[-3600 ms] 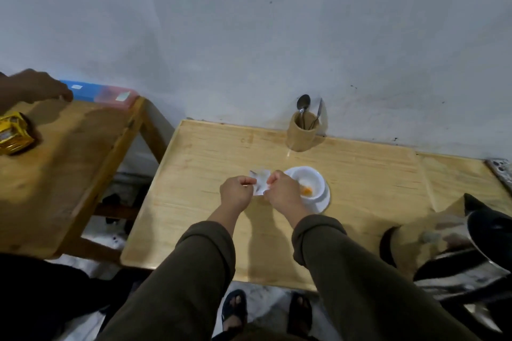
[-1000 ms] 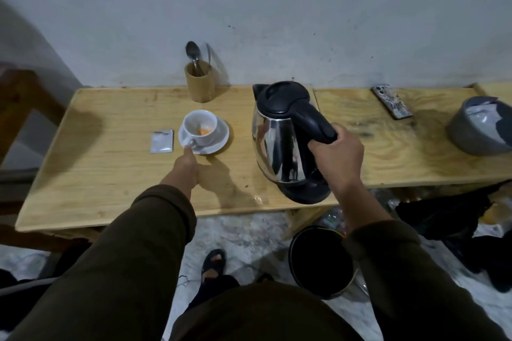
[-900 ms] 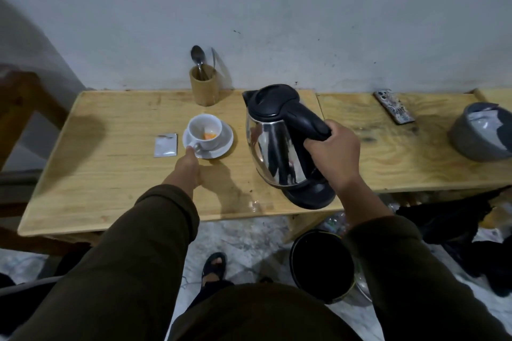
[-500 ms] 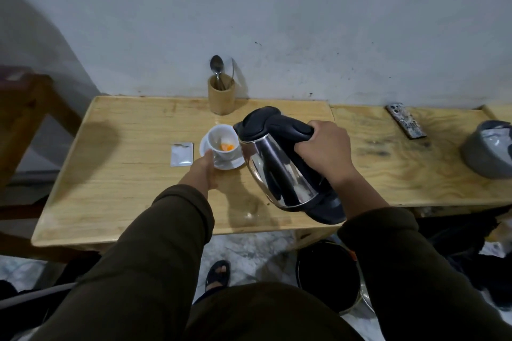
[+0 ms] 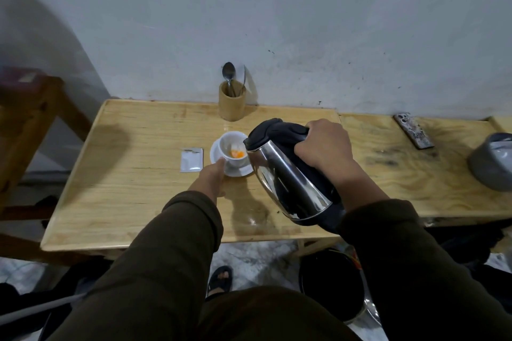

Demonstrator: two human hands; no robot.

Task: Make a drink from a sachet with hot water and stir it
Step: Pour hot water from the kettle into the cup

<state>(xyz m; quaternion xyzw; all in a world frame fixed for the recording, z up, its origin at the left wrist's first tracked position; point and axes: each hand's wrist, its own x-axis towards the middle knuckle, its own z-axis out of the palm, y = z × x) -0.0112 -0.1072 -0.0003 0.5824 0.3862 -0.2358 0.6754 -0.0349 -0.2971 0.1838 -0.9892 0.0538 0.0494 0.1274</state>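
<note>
Hands: R [image 5: 322, 148] w/ kettle [image 5: 288, 183], L [image 5: 212, 176] on cup [image 5: 232, 151]

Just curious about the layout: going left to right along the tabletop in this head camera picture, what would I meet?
Sachet → cup on its saucer → tilted kettle → phone → grey pot at the right edge.

Wooden table [image 5: 133, 202] bears saucer [image 5: 240, 171], sachet [image 5: 191, 159], cutlery holder [image 5: 232, 101], phone [image 5: 414, 130].

A scuffed, pale grey plaster wall [image 5: 277, 22] rises behind a low light-wood table [image 5: 133, 191]. A darker brown wooden bench [image 5: 25, 124] stands left. Below lies mottled grey stone floor [image 5: 249, 257] in dim light.
</note>
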